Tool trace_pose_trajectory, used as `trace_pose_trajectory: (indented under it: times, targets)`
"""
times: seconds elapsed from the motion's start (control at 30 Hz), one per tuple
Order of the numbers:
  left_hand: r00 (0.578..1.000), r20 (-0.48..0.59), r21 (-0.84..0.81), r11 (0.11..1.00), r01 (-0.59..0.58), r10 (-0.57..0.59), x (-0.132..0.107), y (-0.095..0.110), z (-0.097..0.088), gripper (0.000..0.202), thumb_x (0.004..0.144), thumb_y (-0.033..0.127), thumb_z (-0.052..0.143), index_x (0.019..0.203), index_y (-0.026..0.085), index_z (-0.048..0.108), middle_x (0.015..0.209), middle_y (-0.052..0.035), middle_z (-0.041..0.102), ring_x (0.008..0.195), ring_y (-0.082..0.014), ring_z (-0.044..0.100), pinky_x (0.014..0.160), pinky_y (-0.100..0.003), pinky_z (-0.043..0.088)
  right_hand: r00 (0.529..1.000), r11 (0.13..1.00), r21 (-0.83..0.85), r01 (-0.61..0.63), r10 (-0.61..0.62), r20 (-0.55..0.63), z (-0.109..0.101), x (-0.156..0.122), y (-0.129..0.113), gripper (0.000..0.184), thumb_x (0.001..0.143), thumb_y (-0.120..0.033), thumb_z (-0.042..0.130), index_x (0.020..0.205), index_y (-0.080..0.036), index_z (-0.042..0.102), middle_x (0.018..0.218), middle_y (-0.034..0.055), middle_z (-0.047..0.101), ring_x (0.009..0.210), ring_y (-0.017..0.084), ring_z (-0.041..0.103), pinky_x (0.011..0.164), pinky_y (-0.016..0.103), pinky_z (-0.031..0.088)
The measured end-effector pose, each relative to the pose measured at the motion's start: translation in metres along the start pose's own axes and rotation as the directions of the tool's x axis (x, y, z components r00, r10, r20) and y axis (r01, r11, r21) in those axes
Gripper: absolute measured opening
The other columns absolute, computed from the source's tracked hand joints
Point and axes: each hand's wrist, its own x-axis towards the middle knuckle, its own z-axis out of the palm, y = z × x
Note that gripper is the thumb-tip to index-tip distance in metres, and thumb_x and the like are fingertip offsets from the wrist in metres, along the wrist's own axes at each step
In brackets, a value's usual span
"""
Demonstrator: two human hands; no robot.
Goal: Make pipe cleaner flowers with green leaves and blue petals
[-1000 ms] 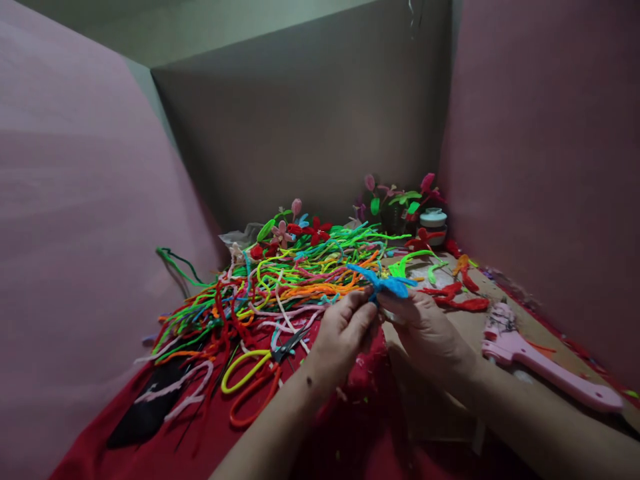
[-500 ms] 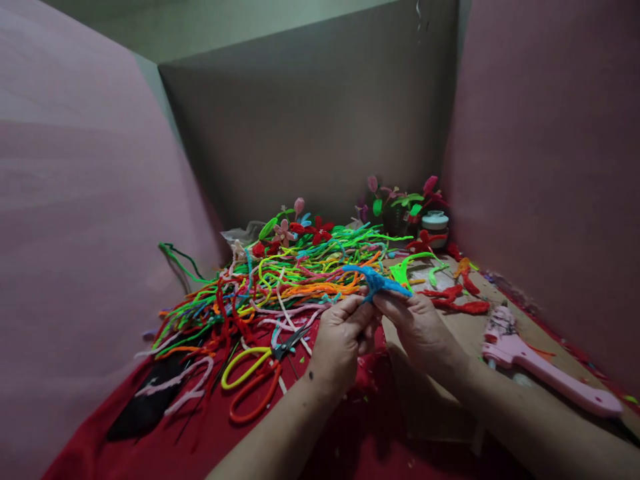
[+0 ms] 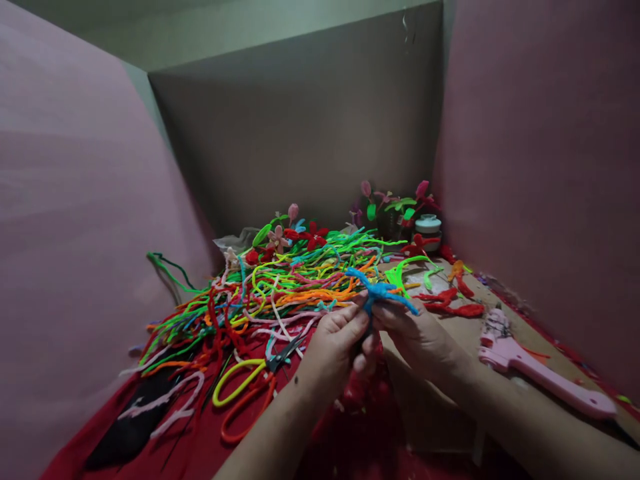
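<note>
A blue pipe-cleaner flower point(image 3: 379, 293) with several thin arms spreading outward is held up between my two hands. My left hand point(image 3: 340, 340) is closed, thumb and fingers pinching its underside. From the other side, my right hand point(image 3: 417, 337) is closed on it too, fingertips near the base of the right arms. What lies beneath the flower, inside the grip, is mostly hidden. Behind my hands spreads a heap of pipe cleaners point(image 3: 295, 273) in many colours. Scissors point(image 3: 273, 365) with one yellow and one orange-red handle lie left of my left hand.
A pink glue gun point(image 3: 540, 377) rests on cardboard point(image 3: 440, 417) at the right, near red pipe-cleaner pieces point(image 3: 453, 305). Farther back stand finished flowers point(image 3: 395, 200) and a lidded jar point(image 3: 427, 230). A black flat item point(image 3: 127, 427) lies left on the red cloth point(image 3: 75, 453). Pink panels flank both sides.
The blue flower has turned in my fingers, so its arms now spread apart more visibly. My view has shifted slightly to the right. Both hands keep hold of it.
</note>
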Motion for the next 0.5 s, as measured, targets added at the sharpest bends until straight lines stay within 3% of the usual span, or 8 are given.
trace_pose_trajectory:
  times: [0.07, 0.2, 0.27, 0.33, 0.43, 0.5]
  targets:
    - [0.997, -0.041, 0.148, 0.987, -0.061, 0.068, 0.001, -0.003, -0.001, 0.030, 0.080, 0.040, 0.054, 0.065, 0.014, 0.051, 0.048, 0.0045, 0.045, 0.033, -0.0034, 0.036, 0.038, -0.017, 0.029, 1.000, 0.998, -0.056, 0.015, -0.015, 0.008, 0.002, -0.001, -0.003, 0.019, 0.079, -0.035, 0.057, 0.067, -0.021, 0.064, 0.058, -0.0009, 0.058, 0.057, 0.014, 0.053, 0.060, 0.031, 0.045]
    - [0.996, 0.014, 0.305, 0.949, -0.085, 0.085, 0.003, -0.003, -0.002, 0.040, 0.081, 0.048, 0.048, 0.059, 0.014, 0.051, 0.047, 0.0011, 0.049, 0.040, -0.0075, 0.043, 0.046, -0.022, 0.036, 0.998, 0.971, -0.230, 0.059, -0.058, 0.014, 0.006, -0.004, -0.012, 0.024, 0.078, -0.039, 0.059, 0.063, -0.020, 0.064, 0.054, -0.0011, 0.059, 0.058, 0.014, 0.055, 0.062, 0.030, 0.047]
    - [0.984, -0.024, 0.442, 0.885, -0.147, 0.175, 0.002, 0.004, -0.004, 0.031, 0.079, 0.041, 0.054, 0.067, 0.013, 0.059, 0.062, -0.0025, 0.059, 0.058, -0.0112, 0.053, 0.061, -0.023, 0.042, 0.992, 0.955, -0.274, 0.116, -0.124, -0.012, 0.005, -0.005, -0.014, 0.017, 0.075, -0.036, 0.063, 0.066, -0.022, 0.067, 0.060, -0.0014, 0.062, 0.062, 0.014, 0.057, 0.068, 0.030, 0.048]
    - [0.947, -0.122, 0.550, 0.814, -0.185, 0.298, 0.000, 0.014, -0.008, 0.020, 0.073, 0.033, 0.063, 0.079, 0.014, 0.062, 0.075, -0.0023, 0.062, 0.072, -0.0130, 0.055, 0.071, -0.024, 0.042, 0.978, 0.936, -0.299, 0.184, -0.206, -0.042, 0.004, -0.004, -0.013, 0.010, 0.074, -0.033, 0.065, 0.073, -0.024, 0.069, 0.071, -0.0004, 0.065, 0.069, 0.015, 0.058, 0.072, 0.032, 0.049]
    - [0.893, -0.253, 0.558, 0.810, -0.181, 0.373, -0.007, 0.030, -0.018, 0.021, 0.075, 0.034, 0.060, 0.084, 0.015, 0.062, 0.073, -0.0006, 0.059, 0.066, -0.0114, 0.052, 0.065, -0.023, 0.041, 0.926, 0.860, -0.400, 0.318, -0.372, -0.064, 0.000, -0.002, -0.008, 0.009, 0.073, -0.027, 0.065, 0.080, -0.028, 0.071, 0.085, 0.0014, 0.066, 0.081, 0.017, 0.059, 0.074, 0.033, 0.049]
    - [0.923, -0.207, 0.487, 0.852, -0.190, 0.324, -0.012, 0.036, -0.023, 0.027, 0.079, 0.039, 0.054, 0.078, 0.013, 0.062, 0.066, -0.0012, 0.057, 0.060, -0.0103, 0.050, 0.061, -0.023, 0.040, 0.872, 0.758, -0.504, 0.414, -0.489, -0.019, -0.004, -0.001, -0.005, 0.014, 0.076, -0.023, 0.062, 0.083, -0.031, 0.071, 0.090, 0.0016, 0.065, 0.087, 0.018, 0.057, 0.077, 0.035, 0.047]
